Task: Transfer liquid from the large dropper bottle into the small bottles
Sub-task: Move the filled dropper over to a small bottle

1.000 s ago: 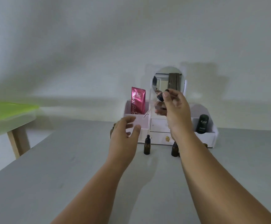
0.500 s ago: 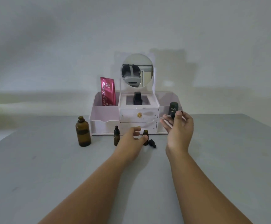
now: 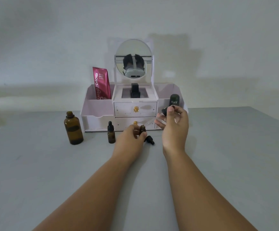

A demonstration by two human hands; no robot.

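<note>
The large amber dropper bottle (image 3: 73, 128) stands uncapped on the grey table (image 3: 35, 172) at the left. A small amber bottle with a black dropper cap (image 3: 111, 133) stands right of it. My left hand (image 3: 130, 140) grips a second small amber bottle (image 3: 142, 129), which has no cap. My right hand (image 3: 174, 129) holds the large bottle's dropper (image 3: 164, 112) by its black bulb, with the glass pipette slanting down and its tip at the small bottle's mouth. A small black dropper cap (image 3: 149, 140) lies on the table between my hands.
A white cosmetic organiser (image 3: 98, 112) with two drawers and a round mirror (image 3: 133, 59) stands behind the bottles against the wall. It holds a pink sachet (image 3: 102, 84), a black bottle (image 3: 135, 90) and a dark Kahf container (image 3: 174, 100).
The view swung left and down. My right hand came down from in front of the mirror with the dropper. My left hand closed on the uncapped small bottle.
</note>
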